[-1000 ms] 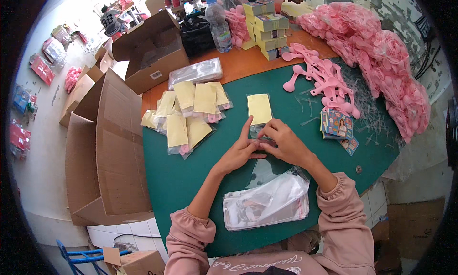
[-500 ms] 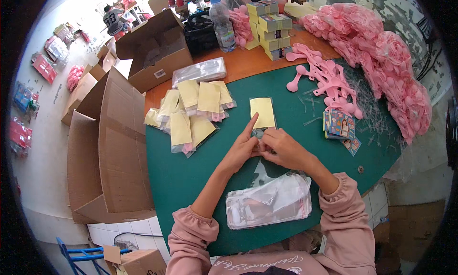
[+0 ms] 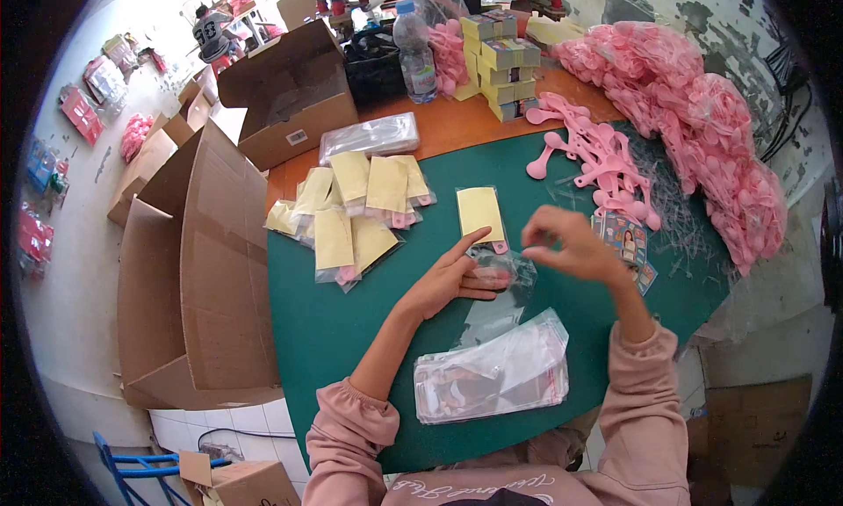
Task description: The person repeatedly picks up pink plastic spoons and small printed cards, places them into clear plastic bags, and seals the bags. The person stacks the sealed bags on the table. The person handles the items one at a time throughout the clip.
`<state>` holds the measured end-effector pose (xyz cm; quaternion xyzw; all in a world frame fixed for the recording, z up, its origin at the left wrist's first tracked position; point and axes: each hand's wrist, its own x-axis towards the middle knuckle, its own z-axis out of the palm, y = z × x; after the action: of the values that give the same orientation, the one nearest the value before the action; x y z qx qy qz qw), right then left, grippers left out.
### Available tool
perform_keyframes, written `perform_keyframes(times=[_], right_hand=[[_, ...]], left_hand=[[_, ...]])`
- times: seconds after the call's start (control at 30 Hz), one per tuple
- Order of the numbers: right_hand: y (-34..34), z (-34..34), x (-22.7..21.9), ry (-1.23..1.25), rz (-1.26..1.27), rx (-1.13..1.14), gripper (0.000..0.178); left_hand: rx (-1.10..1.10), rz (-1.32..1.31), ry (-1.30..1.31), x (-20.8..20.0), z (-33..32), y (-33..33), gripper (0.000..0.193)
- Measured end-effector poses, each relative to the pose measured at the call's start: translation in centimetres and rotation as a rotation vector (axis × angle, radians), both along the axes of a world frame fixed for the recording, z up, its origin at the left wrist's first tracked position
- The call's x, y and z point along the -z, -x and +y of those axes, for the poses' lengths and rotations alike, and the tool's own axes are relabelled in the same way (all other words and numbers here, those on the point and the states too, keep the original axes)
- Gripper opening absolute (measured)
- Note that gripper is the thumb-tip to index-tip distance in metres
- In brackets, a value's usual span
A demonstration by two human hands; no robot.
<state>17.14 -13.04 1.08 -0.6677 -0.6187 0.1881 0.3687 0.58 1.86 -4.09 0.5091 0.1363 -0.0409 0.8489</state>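
In the middle of the green tabletop [image 3: 351, 330] lies a clear packet with a pale yellow card [image 3: 479, 213] inside, and a pink scoop end peeks out at the card's lower edge. My left hand [image 3: 446, 282] is open, its index finger stretched to the card's lower edge and its other fingers against the clear bag film [image 3: 500, 313]. To the right, raised off the bag, my right hand [image 3: 571, 245] has its fingers curled into a pinch; whatever they hold, if anything, is too small to make out. A stack of clear plastic bags [image 3: 492, 379] lies nearest me.
Filled packets [image 3: 351, 207] are heaped at left, before a bundle of clear bags [image 3: 369, 137]. Loose pink scoops [image 3: 606, 159], printed cards [image 3: 625, 241] and clear plastic strips lie at right. Beyond are bagged scoops [image 3: 694, 111], card stacks [image 3: 505, 58], a water bottle [image 3: 414, 54] and cardboard boxes [image 3: 228, 278].
My right hand has left the bag beside my left hand and moved up and to the right. My left hand stays near the packet, its index finger now lower and more sideways.
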Motion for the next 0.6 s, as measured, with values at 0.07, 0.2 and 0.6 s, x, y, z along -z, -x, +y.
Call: perform_keyframes(times=[0.07, 0.2, 0.6], right_hand=[[2.3, 1.0, 0.9, -0.041, -0.068, -0.025, 0.016], [4.5, 1.9, 3.0, -0.074, -0.136, -0.035, 0.017], [6.1, 2.3, 4.7, -0.245, -0.605, 0.035, 0.015]], left_hand=[[0.005, -0.006, 0.035, 0.0, -0.1, 0.0, 0.059], [-0.006, -0.019, 0.064, 0.2, 0.0, 0.1, 0.062], [-0.002, 0.0, 0.052, 1.1, 0.4, 0.2, 0.062]])
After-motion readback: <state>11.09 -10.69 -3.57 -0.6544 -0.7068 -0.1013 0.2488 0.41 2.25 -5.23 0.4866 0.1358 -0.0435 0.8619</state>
